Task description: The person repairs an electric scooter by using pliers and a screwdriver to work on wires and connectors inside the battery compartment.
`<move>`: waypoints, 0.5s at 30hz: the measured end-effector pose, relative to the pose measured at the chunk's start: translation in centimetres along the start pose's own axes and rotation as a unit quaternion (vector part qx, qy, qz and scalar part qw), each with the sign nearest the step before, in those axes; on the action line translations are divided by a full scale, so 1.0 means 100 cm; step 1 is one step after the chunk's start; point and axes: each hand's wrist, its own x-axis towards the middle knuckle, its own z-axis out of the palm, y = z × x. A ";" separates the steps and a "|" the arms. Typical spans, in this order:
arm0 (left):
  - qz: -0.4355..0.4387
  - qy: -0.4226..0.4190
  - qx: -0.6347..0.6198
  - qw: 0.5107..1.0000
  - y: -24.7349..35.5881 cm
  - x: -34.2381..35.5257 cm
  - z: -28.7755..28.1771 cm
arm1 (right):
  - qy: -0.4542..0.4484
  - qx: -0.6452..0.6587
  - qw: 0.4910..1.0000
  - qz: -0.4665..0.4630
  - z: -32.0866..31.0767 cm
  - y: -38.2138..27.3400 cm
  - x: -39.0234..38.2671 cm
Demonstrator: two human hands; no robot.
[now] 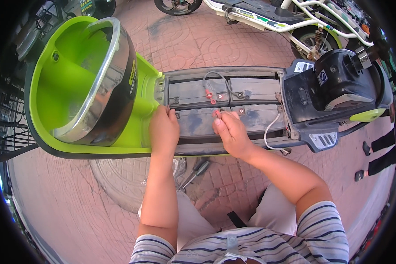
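Several grey batteries lie side by side in the open floor compartment of a lime-green electric scooter. My left hand is closed at the compartment's left end, fingertips by a near battery's terminal; what they hold, if anything, I cannot make out. Over the near row, my right hand pinches a small red terminal cap. A dark cable with a red connector loops over the far batteries. To the right, a white cable hangs over the compartment's near edge.
A screwdriver lies beside a manhole cover on red paving between me and the scooter. The scooter's black rear part stands right. Another white scooter is parked beyond. A person's legs show at far right.
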 end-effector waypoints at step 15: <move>0.060 0.114 -0.020 0.991 -0.005 -0.012 0.005 | -0.008 0.090 0.994 0.063 0.010 -0.006 0.007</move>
